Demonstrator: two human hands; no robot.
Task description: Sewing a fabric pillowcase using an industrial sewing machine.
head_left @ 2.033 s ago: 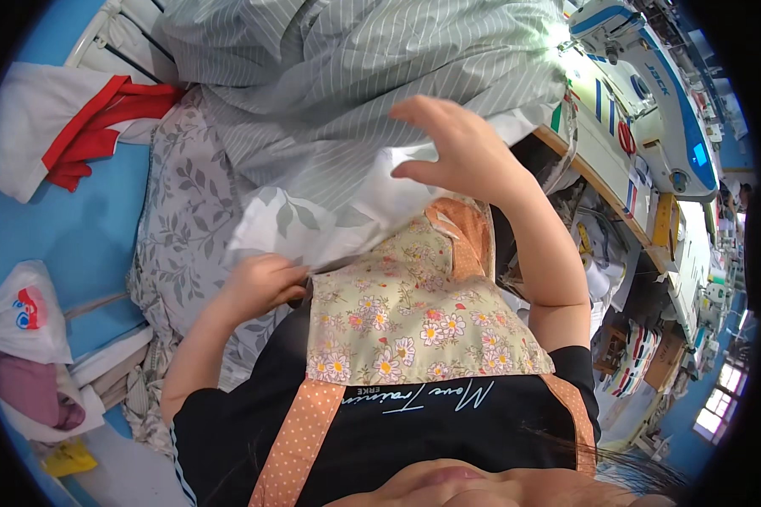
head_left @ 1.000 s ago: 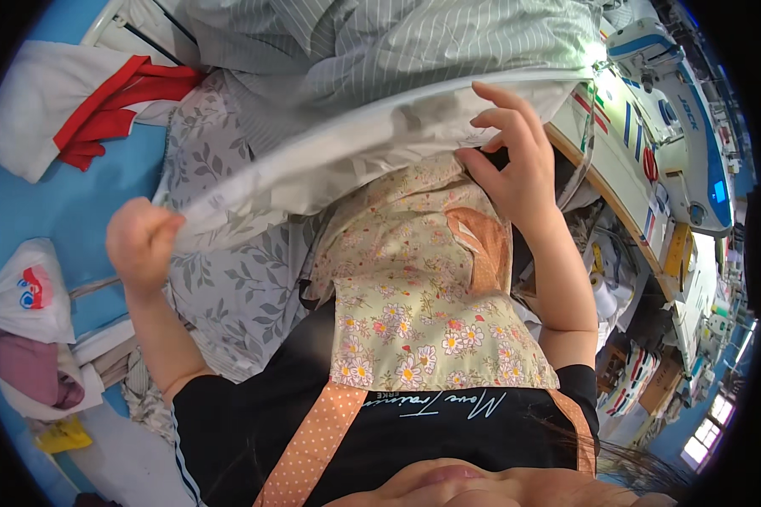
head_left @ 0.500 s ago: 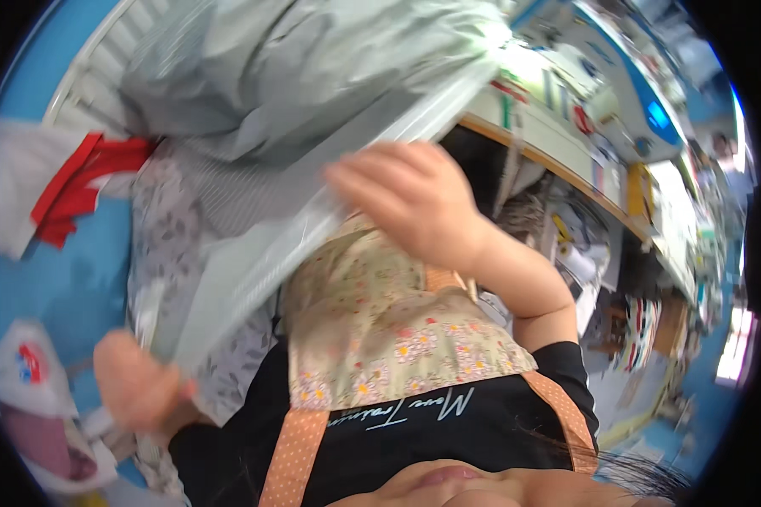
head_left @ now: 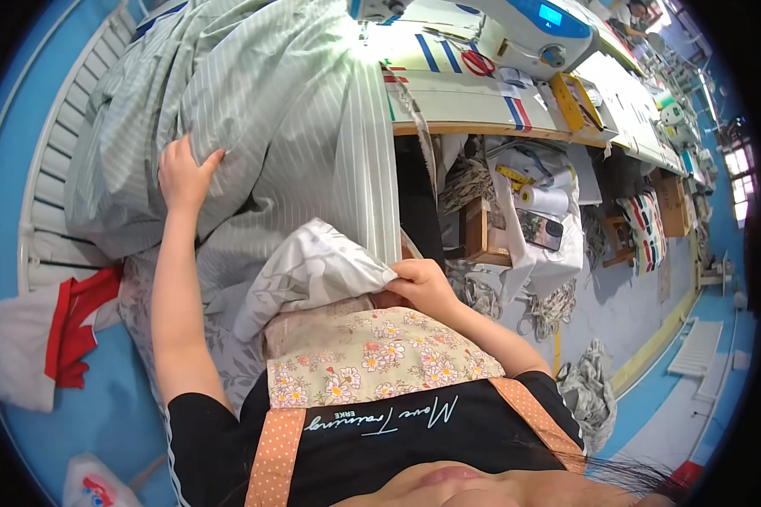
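Scissors (head_left: 479,62) on table (head_left: 457,104) (fabric (head_left: 313,127) left)

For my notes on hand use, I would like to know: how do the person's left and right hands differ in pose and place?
The left hand rests on the striped cloth, thumb spread; the right hand pinches the leaf-print cloth at its edge. The left is farther from the apron; the right is close. Both are bare.

I see upside-down white script (head_left: 384,431) across black shirt (head_left: 355,456); blue screen (head_left: 550,13) marks too small to read.
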